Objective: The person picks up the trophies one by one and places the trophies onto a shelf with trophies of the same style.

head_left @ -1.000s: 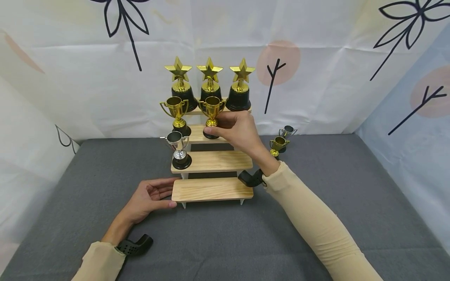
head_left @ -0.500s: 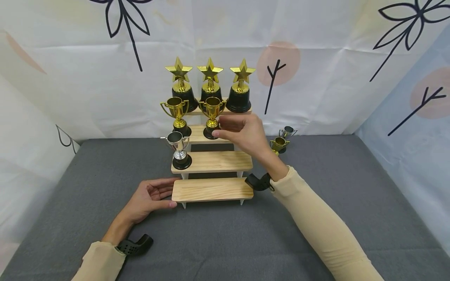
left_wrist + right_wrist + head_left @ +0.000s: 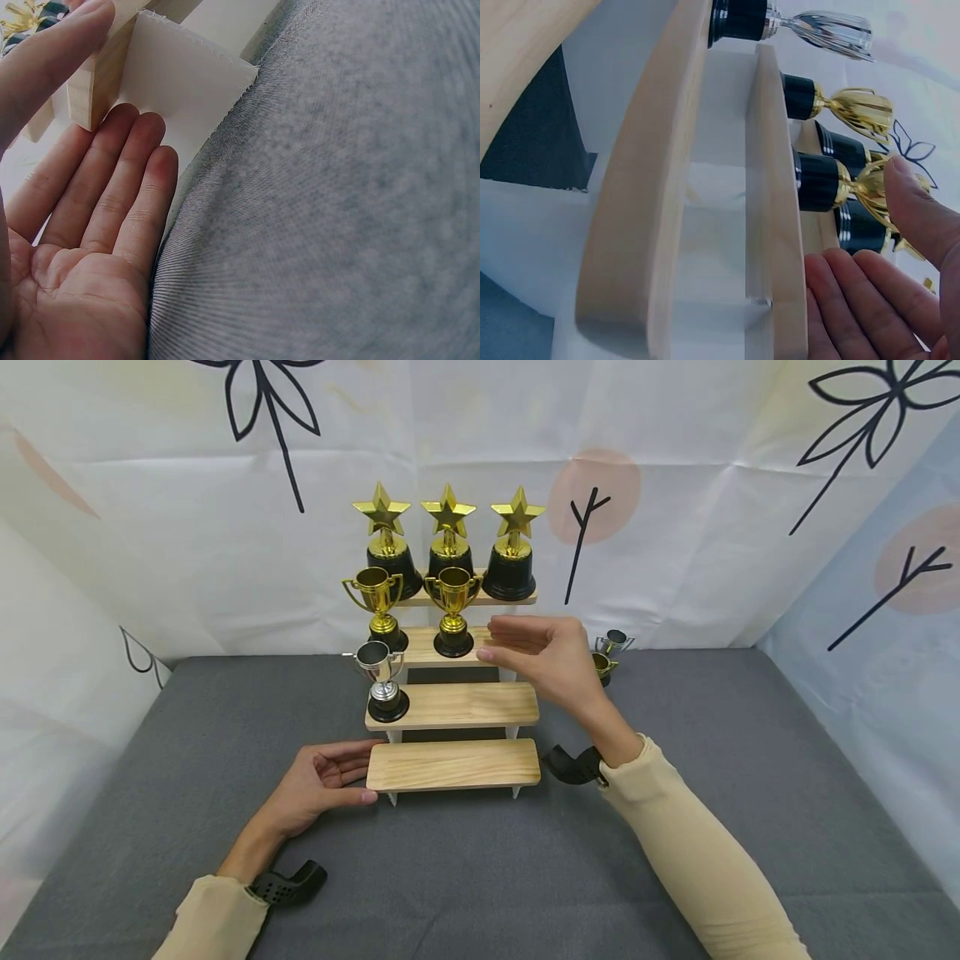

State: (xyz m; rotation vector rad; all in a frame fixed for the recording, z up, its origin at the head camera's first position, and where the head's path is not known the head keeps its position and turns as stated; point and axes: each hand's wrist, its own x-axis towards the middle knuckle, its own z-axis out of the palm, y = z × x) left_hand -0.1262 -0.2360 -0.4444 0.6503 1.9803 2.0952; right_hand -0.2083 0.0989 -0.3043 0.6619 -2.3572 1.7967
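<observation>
A wooden stepped display stand (image 3: 453, 765) holds trophies on its upper tiers. Two gold cup trophies stand on the second tier from the top; the one on the right (image 3: 453, 610) is nearest my right hand (image 3: 551, 660). That hand has its fingers extended and thumb apart, a small gap from the cup's black base. A silver cup trophy (image 3: 384, 681) stands at the left end of the tier below. My left hand (image 3: 307, 789) rests at the left end of the lowest tier, its fingers (image 3: 112, 180) straight beside the white support (image 3: 180, 82) and thumb at the board's front corner.
Three gold star trophies (image 3: 447, 531) line the top tier. To the right of the stand, a silver cup (image 3: 615, 642) and a gold cup (image 3: 602, 666) stand on the grey cloth (image 3: 450, 877), partly behind my right hand. A printed white backdrop (image 3: 480, 410) rises behind.
My right hand has let go of the right gold cup trophy and drawn back to the right and toward me. The trophy stays upright on its tier; my left hand has not moved.
</observation>
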